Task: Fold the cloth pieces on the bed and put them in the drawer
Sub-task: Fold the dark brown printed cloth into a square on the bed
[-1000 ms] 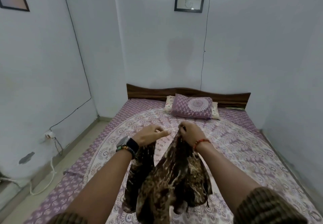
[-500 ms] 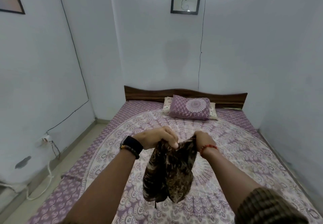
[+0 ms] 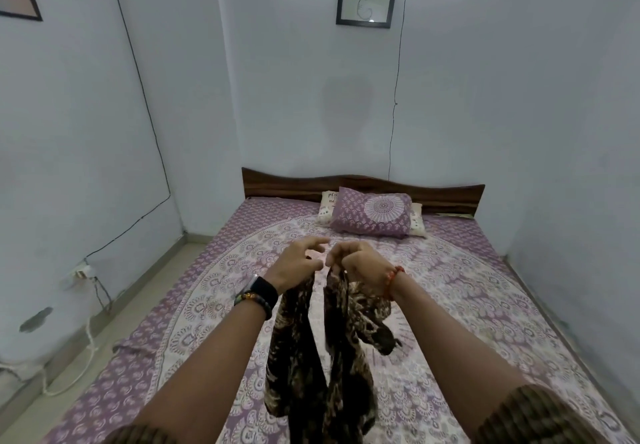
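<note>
Cloth (image 3: 329, 357) in the air above the bed (image 3: 485, 305), right hand (image 3: 360, 265) clenched on its top, left hand (image 3: 299, 263) half-open beside it.

My right hand grips one bunched end of the cloth; my left hand has fingers spread and only touches the other strand, so I judge that side could slip loose and drop in a heap on the bed. The two hanging tails may also twist together, which would spoil a neat fold. Below the cloth lies a purple patterned sheet, smooth and bare near it. A pillow (image 3: 372, 215) sits beyond the cloth against the wooden headboard (image 3: 450, 194). White walls close in; a framed picture (image 3: 366, 0) hangs high above the pillow. I see no drawer.
</note>
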